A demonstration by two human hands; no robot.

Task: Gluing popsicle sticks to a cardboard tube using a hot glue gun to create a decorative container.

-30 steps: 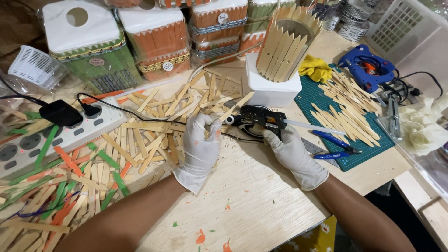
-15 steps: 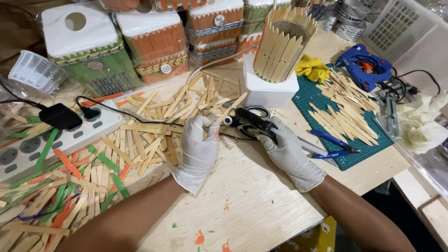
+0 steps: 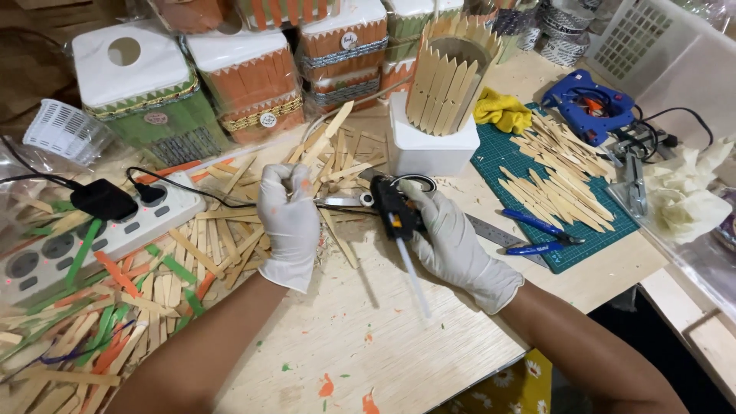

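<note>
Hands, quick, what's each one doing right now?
Left hand: closed, contents hidden.
Right hand: gripping the black glue gun.

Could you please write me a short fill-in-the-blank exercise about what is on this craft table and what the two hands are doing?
1. Both hands wear thin ____ gloves.
2. The right hand grips a black ____ gun with a clear stick at its back.
3. The green cutting mat holds a yellow cloth and many bare ____ sticks.
4. The left hand is closed beside a white power ____.

Missing words: white; glue; wooden; strip
</note>
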